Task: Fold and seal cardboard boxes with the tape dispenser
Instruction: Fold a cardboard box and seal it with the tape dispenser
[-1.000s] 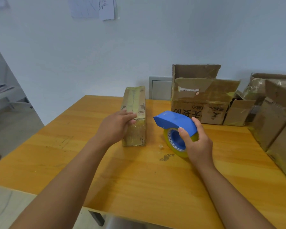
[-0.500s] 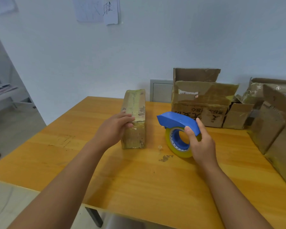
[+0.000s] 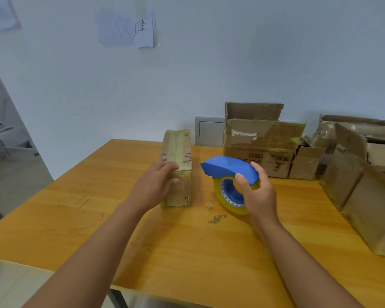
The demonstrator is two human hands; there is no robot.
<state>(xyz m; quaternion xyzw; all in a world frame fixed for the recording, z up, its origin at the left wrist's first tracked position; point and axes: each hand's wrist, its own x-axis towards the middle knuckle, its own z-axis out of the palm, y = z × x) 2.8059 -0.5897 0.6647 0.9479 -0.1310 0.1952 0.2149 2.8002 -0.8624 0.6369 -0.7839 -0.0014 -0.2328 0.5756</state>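
Observation:
A narrow, taped cardboard box (image 3: 178, 156) stands on its long edge on the wooden table (image 3: 187, 252). My left hand (image 3: 154, 185) rests against its near left side, fingers reaching over the top edge. To the right, my right hand (image 3: 257, 192) grips a blue tape dispenser (image 3: 228, 168) holding a yellowish roll of clear tape (image 3: 229, 197). The roll touches the table; the dispenser's nose points left toward the box, a short gap away.
Several worn, open cardboard boxes crowd the back right: a large one (image 3: 262, 138) against the wall, a small one (image 3: 306, 162) beside it, and bigger ones (image 3: 365, 196) along the right edge. Papers (image 3: 129, 30) hang on the wall. The table's left edge drops to the floor.
My left hand slid slightly lower on the box's side. The dispenser and my right hand stayed nearly in place; the head camera tilted up a little.

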